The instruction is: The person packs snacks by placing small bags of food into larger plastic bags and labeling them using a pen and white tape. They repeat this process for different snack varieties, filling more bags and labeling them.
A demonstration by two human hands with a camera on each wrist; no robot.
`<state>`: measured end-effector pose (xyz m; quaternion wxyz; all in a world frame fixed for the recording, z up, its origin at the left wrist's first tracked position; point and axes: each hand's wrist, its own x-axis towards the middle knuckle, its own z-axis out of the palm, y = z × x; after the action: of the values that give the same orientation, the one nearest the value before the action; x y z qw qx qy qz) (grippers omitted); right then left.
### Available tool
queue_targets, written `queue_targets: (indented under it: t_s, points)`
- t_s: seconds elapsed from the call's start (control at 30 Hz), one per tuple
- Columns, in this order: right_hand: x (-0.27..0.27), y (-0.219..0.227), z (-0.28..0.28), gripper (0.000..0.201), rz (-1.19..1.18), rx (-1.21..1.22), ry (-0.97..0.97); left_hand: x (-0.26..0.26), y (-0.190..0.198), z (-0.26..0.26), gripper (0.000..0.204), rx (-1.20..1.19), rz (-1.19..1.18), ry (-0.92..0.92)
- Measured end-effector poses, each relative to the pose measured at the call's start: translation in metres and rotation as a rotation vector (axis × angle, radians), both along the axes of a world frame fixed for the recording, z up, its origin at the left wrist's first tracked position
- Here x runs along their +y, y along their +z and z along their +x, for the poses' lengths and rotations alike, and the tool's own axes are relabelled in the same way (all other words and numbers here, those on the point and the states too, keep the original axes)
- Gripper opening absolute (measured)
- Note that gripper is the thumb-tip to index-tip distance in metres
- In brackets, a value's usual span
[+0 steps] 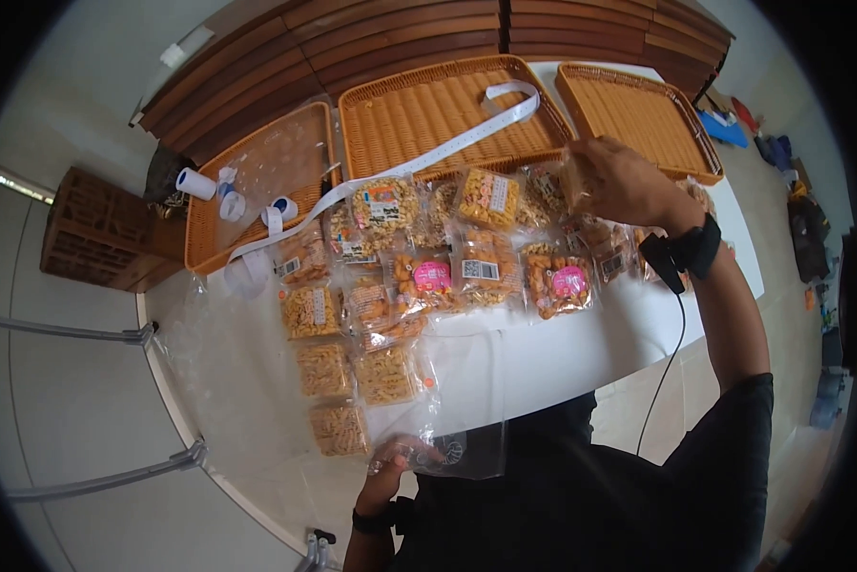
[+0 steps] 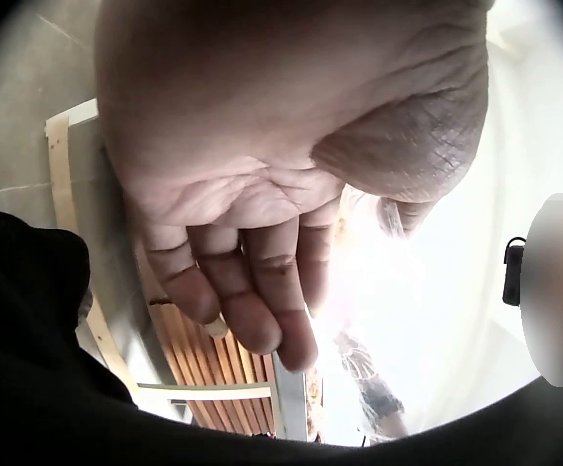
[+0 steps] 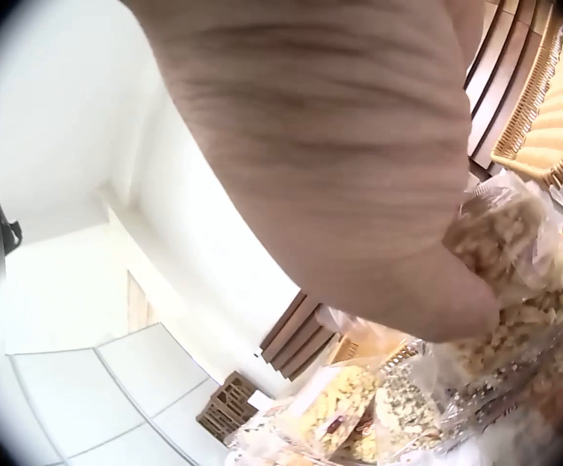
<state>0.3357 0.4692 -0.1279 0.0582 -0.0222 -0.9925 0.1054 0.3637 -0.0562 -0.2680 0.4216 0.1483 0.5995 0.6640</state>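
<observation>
My right hand (image 1: 630, 183) grips a clear packet of tan snack pieces (image 1: 578, 179), over the right end of the snack packets. In the right wrist view the thumb presses against this packet (image 3: 495, 243), and the other fingers are mostly hidden. Low at the table's front edge, my left hand (image 1: 400, 459) pinches a large clear plastic bag (image 1: 476, 448) with a printed round mark. That bag (image 2: 364, 374) hangs past the thumb in the left wrist view. Between the hands lie several snack packets, some with pink labels (image 1: 432, 277), others with white barcode labels (image 1: 480, 270).
Behind the packets stand a middle wicker tray (image 1: 419, 105), a right one (image 1: 629, 110) and a left one (image 1: 204, 224). A white label strip (image 1: 428, 157) trails across the middle tray. Label rolls (image 1: 196, 183) sit by the left tray. A cable (image 1: 667, 377) hangs from the right wrist.
</observation>
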Motion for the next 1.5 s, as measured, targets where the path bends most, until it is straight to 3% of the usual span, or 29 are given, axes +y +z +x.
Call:
queue_targets:
  t_s: [0.13, 0.23, 0.43, 0.5, 0.57, 0.6, 0.67, 0.73, 0.8, 0.83, 0.97, 1.07, 1.2, 1.3, 1.37, 1.5]
  points:
    - [-0.003, 0.013, -0.010, 0.084, -0.074, -0.172, -0.019, 0.003, 0.008, 0.003, 0.057, 0.030, -0.020, 0.009]
    - [-0.015, 0.016, -0.008, 0.084, -0.198, -0.300, -0.205, 0.000, 0.012, 0.001, 0.053, 0.041, -0.010, -0.022]
    - [-0.006, -0.003, 0.010, 0.085, -0.189, -0.013, -0.152, -0.008, 0.020, -0.005, 0.042, 0.017, 0.010, -0.095]
    - [-0.014, 0.001, 0.024, 0.084, -0.212, -0.011, -0.252, -0.014, 0.010, -0.004, 0.039, 0.002, -0.002, -0.113]
    - [-0.039, 0.010, 0.046, 0.083, -0.392, 0.056, -0.049, -0.007, 0.014, -0.005, 0.047, -0.020, 0.086, -0.107]
    - [-0.067, 0.015, 0.064, 0.085, -0.631, 0.019, -0.056, -0.004, 0.015, -0.002, 0.047, -0.058, 0.137, -0.095]
    - [-0.104, 0.015, 0.098, 0.089, -0.591, -0.141, 0.093, -0.005, 0.009, 0.001, 0.046, -0.009, 0.094, -0.142]
    - [-0.145, 0.022, 0.117, 0.090, -0.357, -0.319, 0.332, -0.002, 0.018, 0.002, 0.045, 0.001, 0.063, -0.145]
    - [-0.170, 0.006, 0.128, 0.086, -0.309, -0.314, 0.371, 0.003, 0.019, 0.007, 0.045, 0.005, 0.095, -0.133]
    - [-0.182, 0.003, 0.127, 0.083, -0.299, -0.322, 0.371, 0.008, 0.024, 0.012, 0.055, -0.029, 0.103, -0.051]
    - [-0.193, -0.009, 0.110, 0.083, -0.275, -0.271, 0.425, -0.002, 0.013, 0.022, 0.025, -0.355, 0.292, 0.191]
    - [-0.207, -0.003, 0.096, 0.091, -0.238, -0.461, 0.456, -0.004, 0.021, 0.025, 0.022, -0.251, 0.136, 0.209]
    - [-0.230, 0.014, 0.085, 0.090, -0.160, -0.536, 0.582, -0.001, 0.025, 0.028, 0.020, -0.230, 0.104, 0.182]
    - [-0.229, -0.001, 0.074, 0.096, -0.283, -0.601, 0.626, 0.006, 0.026, 0.029, 0.021, -0.186, 0.086, 0.101]
    - [-0.233, -0.006, 0.071, 0.098, -0.365, -0.540, 0.612, 0.009, 0.021, 0.027, 0.021, -0.115, 0.042, -0.009]
    - [-0.245, -0.001, 0.068, 0.105, -0.335, -0.494, 0.594, 0.010, 0.016, 0.030, 0.017, -0.124, 0.077, 0.032]
